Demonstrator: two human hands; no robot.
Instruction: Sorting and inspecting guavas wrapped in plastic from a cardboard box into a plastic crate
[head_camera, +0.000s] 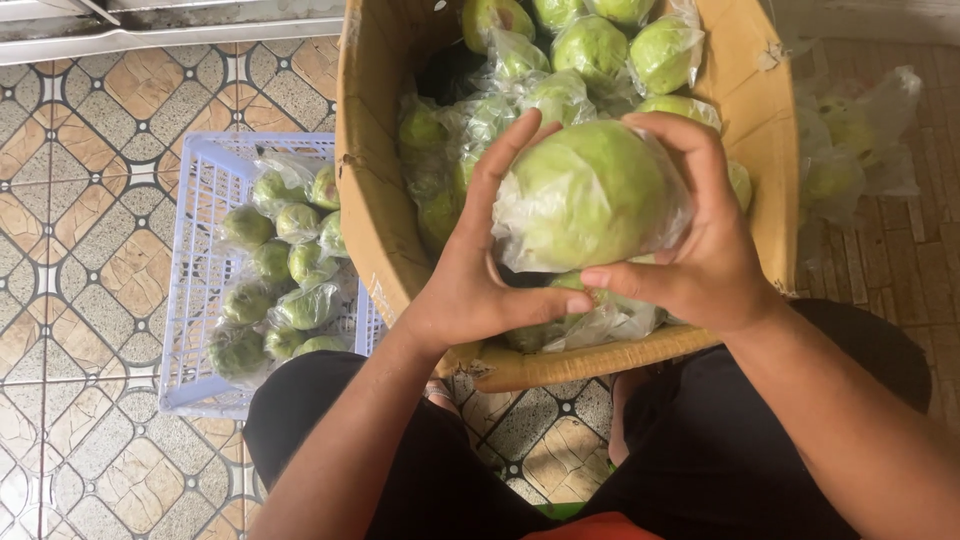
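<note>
A person seated on a patterned tile floor (90, 250) holds a single large green guava (590, 190), wrapped in a clear plastic bag (520, 230), between both bare hands directly above the near rim of an open cardboard box (365, 200). The left hand (480, 270) is curled around the fruit's left side, its fingers reaching up over the top and its thumb lying underneath along the near edge. The right hand (695, 240) is curled around the right side, fingers arched over the top right and the thumb pointing left beneath the fruit. Both hands are closed on the bagged guava, so neither is nearer than the other: the fruit sits squarely between the two palms, touching both. It is nearly round, slightly wider than tall as seen from above, with no strong long axis. Loose plastic bunches at its lower left, toward the left palm.

Below and beyond the held fruit, the box is filled with more bagged guavas (600, 45), heaped toward its far edge. To the left of the box, touching or just beside its left wall, stands a pale blue plastic crate (195, 300) holding smaller bagged guavas (275, 290) along its right side. A further clear bag of fruit (850, 140) lies on the floor just past the box's right wall. The person's dark-clothed knees flank the near corner of the box.
</note>
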